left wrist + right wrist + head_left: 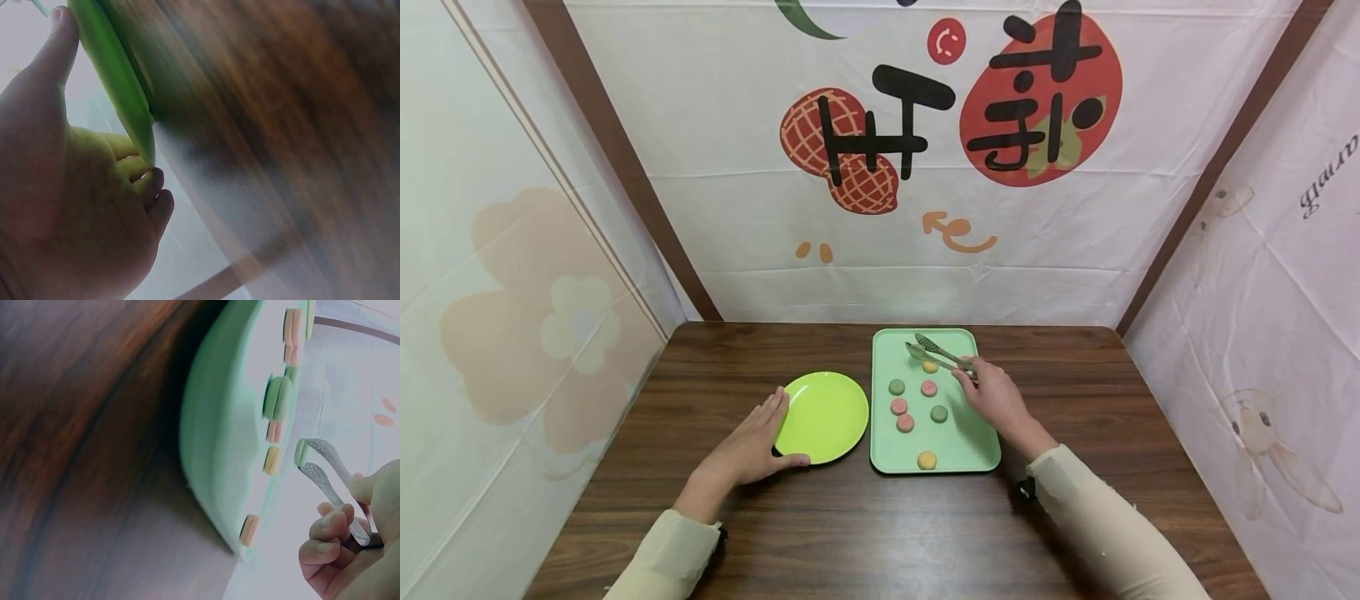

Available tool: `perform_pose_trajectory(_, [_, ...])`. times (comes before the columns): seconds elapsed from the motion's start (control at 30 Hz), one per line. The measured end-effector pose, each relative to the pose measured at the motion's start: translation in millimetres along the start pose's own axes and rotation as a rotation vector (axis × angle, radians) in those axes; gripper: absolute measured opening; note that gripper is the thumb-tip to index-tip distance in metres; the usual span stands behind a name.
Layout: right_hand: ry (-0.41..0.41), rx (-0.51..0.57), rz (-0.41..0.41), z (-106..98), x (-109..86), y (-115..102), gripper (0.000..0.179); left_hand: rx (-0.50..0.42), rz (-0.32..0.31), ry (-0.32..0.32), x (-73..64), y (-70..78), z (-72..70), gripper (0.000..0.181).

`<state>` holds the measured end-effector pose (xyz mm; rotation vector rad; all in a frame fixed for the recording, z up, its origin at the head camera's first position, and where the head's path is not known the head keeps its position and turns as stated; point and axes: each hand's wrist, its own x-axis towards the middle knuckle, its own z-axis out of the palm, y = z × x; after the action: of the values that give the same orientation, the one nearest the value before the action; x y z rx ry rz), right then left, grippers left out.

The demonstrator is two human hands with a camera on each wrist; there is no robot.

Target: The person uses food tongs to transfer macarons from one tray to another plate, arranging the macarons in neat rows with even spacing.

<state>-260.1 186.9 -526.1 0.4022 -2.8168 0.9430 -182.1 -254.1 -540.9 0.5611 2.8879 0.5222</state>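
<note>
My right hand (997, 402) grips metal tongs (942, 352) over the far part of the light green tray (977, 446). In the right wrist view a green macaron (301, 453) sits between the tong tips, above the tray's surface. Below the tongs in the head view lies a yellow macaron (930, 367). Pink macarons (906, 423), a green one (939, 413) and another yellow one (927, 460) are spread nearer. My left hand (747, 443) rests against the left rim of a lime-green plate (827, 417), fingers extended along it and thumb at the near rim.
Plate and tray stand side by side on a dark wood table (880, 533), a narrow gap between them. A printed cloth wall (737, 217) rises behind the table's far edge. More cloth hangs at both sides.
</note>
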Motion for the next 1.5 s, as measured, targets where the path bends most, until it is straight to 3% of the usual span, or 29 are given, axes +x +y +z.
perform_pose_trajectory(0.37, [-0.001, 0.015, -0.057, 4, -2.6, -11, 0.023, 0.005, -0.002, -0.004, 1.2, -1.9, 2.6, 0.126])
perform_pose_trajectory(1.13, [-0.06, 0.03, -0.105, 16, -7.6, -32, 0.032, -0.006, -0.005, -0.018, 0.7, 1.0, -0.4, 0.126])
perform_pose_trajectory(1.5, [-0.082, 0.066, -0.153, 25, -5.2, -43, 0.02, -0.001, -0.008, -0.019, 0.0, 1.3, -1.4, 0.126])
